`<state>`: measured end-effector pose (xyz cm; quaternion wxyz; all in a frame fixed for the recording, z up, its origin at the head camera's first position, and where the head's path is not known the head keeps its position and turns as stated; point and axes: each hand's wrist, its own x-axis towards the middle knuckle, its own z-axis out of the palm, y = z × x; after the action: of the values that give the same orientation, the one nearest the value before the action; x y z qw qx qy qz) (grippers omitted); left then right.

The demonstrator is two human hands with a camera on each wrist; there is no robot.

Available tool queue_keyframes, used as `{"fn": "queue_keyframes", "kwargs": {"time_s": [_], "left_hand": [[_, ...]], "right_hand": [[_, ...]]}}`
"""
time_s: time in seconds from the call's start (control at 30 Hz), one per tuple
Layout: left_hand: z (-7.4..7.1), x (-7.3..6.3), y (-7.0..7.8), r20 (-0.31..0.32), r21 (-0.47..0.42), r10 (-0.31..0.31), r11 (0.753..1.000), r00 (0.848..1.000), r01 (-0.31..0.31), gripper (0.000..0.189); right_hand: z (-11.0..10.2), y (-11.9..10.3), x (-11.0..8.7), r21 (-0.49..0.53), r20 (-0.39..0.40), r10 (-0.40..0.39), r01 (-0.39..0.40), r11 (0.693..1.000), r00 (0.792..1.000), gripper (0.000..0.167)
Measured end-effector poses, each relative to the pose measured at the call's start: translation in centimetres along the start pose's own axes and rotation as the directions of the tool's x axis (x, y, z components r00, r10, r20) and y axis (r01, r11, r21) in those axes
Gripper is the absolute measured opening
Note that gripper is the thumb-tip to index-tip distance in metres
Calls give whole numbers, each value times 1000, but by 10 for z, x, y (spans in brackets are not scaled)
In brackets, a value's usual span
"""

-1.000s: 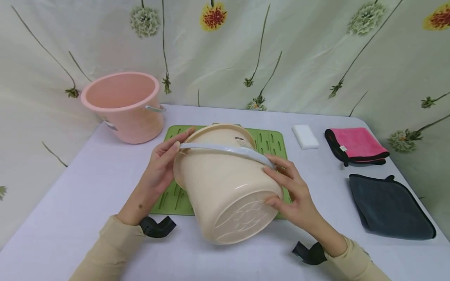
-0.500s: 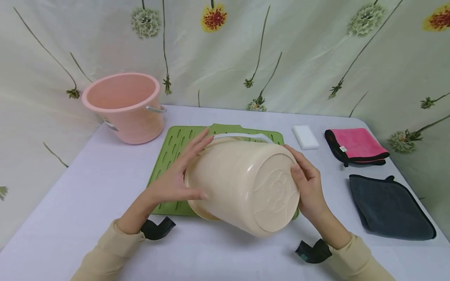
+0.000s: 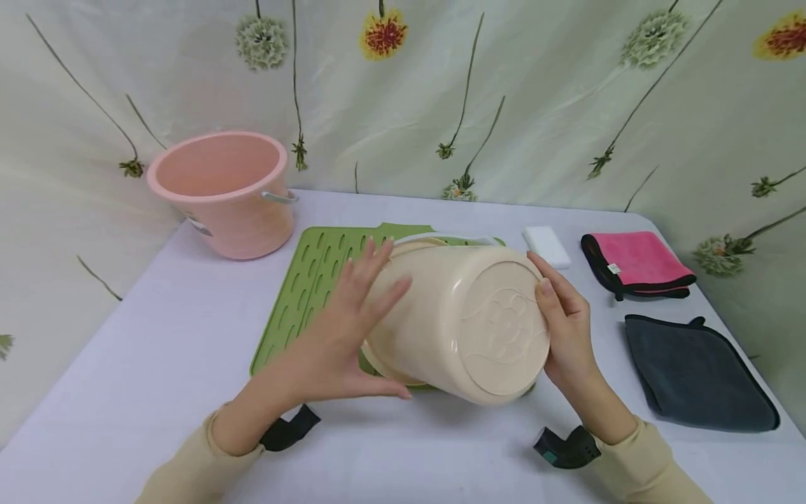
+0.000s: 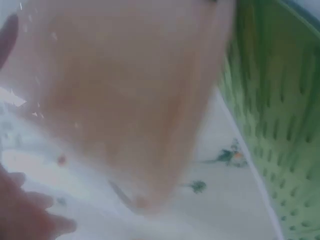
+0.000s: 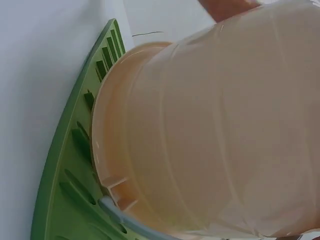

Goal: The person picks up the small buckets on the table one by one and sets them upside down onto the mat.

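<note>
A cream plastic bucket (image 3: 434, 315) lies tipped over the green ridged mat (image 3: 302, 294), its flower-patterned base facing right and toward me. My right hand (image 3: 569, 329) grips the edge of that base, thumb on the bottom. Beside the bucket's left side, my left hand (image 3: 334, 343) has its fingers spread and thumb stretched out, overlapping the bucket in the head view. A pale handle (image 3: 450, 236) arches behind the bucket. In the right wrist view, the bucket's rim (image 5: 102, 130) is right at the mat (image 5: 60, 170). The left wrist view is blurred.
A pink bucket (image 3: 236, 224) stands upright at the back left. Toward the right lie a white sponge-like block (image 3: 546, 246), a folded pink cloth (image 3: 639, 259) with black trim and a dark grey cloth (image 3: 699, 374). A flowered curtain (image 3: 403, 105) hangs behind the white table (image 3: 126, 364).
The cream bucket has turned so its base faces more to the right, and has shifted right. My left hand has left the handle and rim and spread; my right hand has moved onto the base edge.
</note>
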<state>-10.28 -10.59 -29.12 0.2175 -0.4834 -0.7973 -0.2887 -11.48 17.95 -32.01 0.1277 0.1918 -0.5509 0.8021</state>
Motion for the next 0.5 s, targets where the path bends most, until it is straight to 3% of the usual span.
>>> {"fn": "queue_keyframes", "kwargs": {"time_s": [0.07,0.17,0.33,0.43,0.5], "left_hand": [[7,5,12,-7,36,88,996,996,-87,116],[19,9,22,-10,40,144,989,990,-144,102],[31,13,18,-111,2,172,985,979,-173,67],[31,14,16,-162,-30,178,982,971,-186,64],[31,16,15,-190,-56,169,982,967,-183,66]], "right_hand": [[1,-1,0,-9,-18,1,-2,1000,1000,34],[5,-3,0,-23,-52,4,-5,1000,999,34],[13,-9,2,-54,-100,17,-22,998,995,36],[17,-15,3,-48,-73,-22,18,999,997,37],[19,-18,3,-44,-22,-90,89,995,996,40]]}}
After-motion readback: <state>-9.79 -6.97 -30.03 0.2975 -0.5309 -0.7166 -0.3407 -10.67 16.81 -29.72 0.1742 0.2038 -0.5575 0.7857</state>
